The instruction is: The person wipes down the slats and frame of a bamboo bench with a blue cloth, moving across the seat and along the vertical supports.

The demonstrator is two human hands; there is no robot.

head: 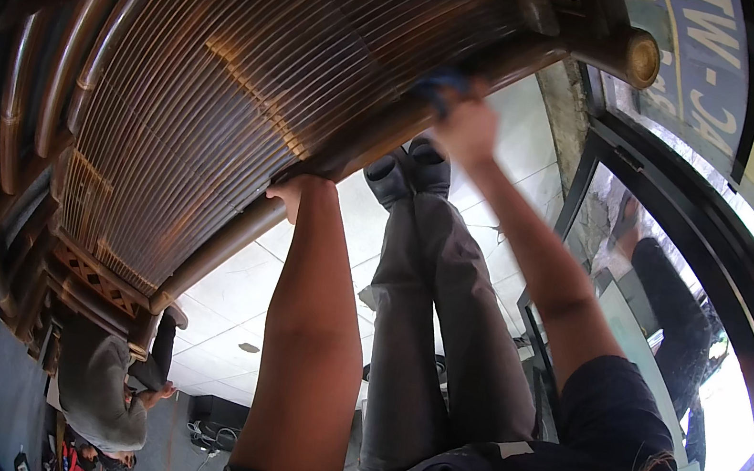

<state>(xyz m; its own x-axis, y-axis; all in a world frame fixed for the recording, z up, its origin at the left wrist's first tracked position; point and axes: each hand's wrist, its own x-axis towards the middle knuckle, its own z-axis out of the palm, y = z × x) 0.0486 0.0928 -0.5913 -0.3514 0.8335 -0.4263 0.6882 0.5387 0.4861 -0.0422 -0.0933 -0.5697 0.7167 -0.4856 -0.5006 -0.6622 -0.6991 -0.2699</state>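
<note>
A dark brown bamboo bench (pixel 234 20) with a slatted seat fills the upper left and top of the view. My left hand (pixel 300 192) rests on the round bamboo rail (pixel 230 251) along the seat's edge, with its thumb side against the slats. Further along that same rail, my right hand (pixel 468 129) holds a blue cloth (pixel 444 89) at the border between slats and rail. Hand and cloth are blurred, so the fingers do not show clearly. My legs (pixel 443 281) and dark shoes (pixel 408 171) appear between my arms.
Another person (pixel 104 378) sits at the bench's far end, upside down in this view. At right stands a dark-framed glass door (pixel 683 163) with lettered signs. Light floor tiles (pixel 228 316) lie beneath the bench. Black equipment with cables (pixel 213 422) sits by the wall.
</note>
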